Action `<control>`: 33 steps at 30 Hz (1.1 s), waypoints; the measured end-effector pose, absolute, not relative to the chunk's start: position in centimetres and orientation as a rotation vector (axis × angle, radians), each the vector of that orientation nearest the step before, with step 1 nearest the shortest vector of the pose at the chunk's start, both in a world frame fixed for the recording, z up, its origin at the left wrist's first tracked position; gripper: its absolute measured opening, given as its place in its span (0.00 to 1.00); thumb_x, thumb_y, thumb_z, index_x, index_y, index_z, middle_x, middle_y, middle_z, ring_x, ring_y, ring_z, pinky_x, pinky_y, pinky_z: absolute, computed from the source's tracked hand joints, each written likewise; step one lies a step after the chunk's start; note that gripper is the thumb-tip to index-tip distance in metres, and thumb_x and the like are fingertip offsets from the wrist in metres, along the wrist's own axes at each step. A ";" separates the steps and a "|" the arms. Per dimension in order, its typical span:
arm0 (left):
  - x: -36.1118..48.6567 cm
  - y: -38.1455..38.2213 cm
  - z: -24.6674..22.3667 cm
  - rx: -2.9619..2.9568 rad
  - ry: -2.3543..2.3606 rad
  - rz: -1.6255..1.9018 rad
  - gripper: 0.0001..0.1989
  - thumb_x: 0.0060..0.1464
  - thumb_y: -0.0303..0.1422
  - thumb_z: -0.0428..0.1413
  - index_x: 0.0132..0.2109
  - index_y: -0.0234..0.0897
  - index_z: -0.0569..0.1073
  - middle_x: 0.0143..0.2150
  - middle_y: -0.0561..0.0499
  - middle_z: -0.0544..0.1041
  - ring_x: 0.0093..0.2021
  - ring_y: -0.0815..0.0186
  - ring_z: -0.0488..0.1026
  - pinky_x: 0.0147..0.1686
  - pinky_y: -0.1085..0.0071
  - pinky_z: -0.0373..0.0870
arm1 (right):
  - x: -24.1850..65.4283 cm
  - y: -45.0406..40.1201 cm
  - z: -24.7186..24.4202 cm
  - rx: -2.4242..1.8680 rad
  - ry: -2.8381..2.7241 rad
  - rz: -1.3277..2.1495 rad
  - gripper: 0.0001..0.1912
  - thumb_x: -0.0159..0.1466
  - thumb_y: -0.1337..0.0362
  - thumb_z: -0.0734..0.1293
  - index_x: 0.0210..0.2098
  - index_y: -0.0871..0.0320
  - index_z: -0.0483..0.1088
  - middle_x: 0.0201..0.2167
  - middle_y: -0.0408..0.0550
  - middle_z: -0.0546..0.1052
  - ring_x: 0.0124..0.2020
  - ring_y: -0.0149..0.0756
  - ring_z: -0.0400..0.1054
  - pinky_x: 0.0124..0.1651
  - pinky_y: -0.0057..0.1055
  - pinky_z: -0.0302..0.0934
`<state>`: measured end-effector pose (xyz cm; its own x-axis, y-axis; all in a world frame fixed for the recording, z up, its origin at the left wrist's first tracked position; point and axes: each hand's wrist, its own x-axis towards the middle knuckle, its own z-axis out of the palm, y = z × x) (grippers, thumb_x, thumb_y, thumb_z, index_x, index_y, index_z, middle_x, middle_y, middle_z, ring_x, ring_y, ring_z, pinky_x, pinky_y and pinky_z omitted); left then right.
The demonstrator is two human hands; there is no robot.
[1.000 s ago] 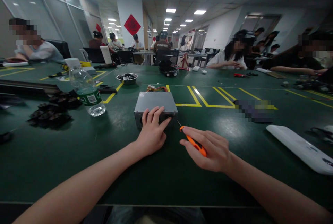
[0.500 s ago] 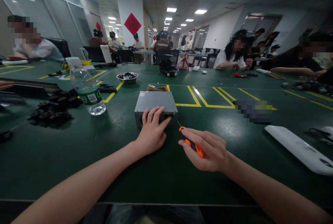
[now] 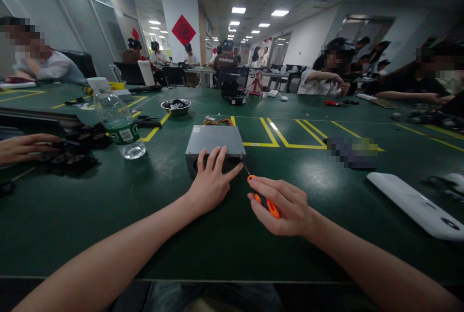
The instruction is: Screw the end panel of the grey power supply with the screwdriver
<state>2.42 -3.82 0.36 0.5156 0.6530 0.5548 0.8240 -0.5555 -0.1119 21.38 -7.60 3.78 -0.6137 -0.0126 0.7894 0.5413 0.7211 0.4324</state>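
Note:
A grey metal box with colored wires behind it rests on the green table. My left hand lies against its near face, fingers spread over the top edge and the index finger stretched toward the near right corner. In my right hand is an orange and black screwdriver, gripped by the handle. Its thin shaft points up and left to the box's near right corner, close to my left index fingertip. Whether the tip touches a screw is too small to tell.
A water bottle stands left of the box, near black parts and another person's hand. Behind is a metal bowl. A white device lies at the right. People sit across the table.
My left index finger has stretched further toward the box's right corner. The other person's hand at the left has reached in over the black parts. The view has shifted slightly.

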 end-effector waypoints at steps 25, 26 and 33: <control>1.0 -3.1 0.6 -2.450 -1.164 -0.688 0.21 0.50 0.24 0.52 0.51 0.43 0.68 0.63 0.41 0.56 0.64 0.51 0.51 0.58 0.48 0.47 | 21.3 -8.3 4.3 -0.160 -2.115 -0.769 0.11 0.53 0.78 0.65 0.32 0.58 0.66 0.33 0.49 0.76 0.39 0.37 0.73 0.33 0.31 0.71; 0.7 -2.8 0.7 -2.448 -1.164 -0.724 0.18 0.51 0.24 0.50 0.50 0.39 0.68 0.62 0.40 0.59 0.62 0.54 0.53 0.58 0.52 0.50 | 21.3 -8.3 4.3 -0.149 -2.100 -0.752 0.11 0.53 0.78 0.65 0.32 0.57 0.66 0.34 0.49 0.75 0.40 0.37 0.73 0.33 0.31 0.71; -0.6 -1.4 0.7 -2.377 -1.238 -0.843 0.28 0.54 0.33 0.52 0.60 0.30 0.55 0.63 0.39 0.58 0.63 0.55 0.53 0.60 0.55 0.46 | 20.8 -8.7 4.3 -0.131 -2.158 -0.682 0.09 0.53 0.77 0.64 0.31 0.59 0.67 0.32 0.49 0.75 0.37 0.36 0.73 0.34 0.29 0.72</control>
<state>-0.61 -1.35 0.71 0.4470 0.6272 0.6379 0.8231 -0.5676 -0.0187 20.78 -8.67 4.30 -0.6359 -0.1406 0.7589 0.3210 0.8460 0.4257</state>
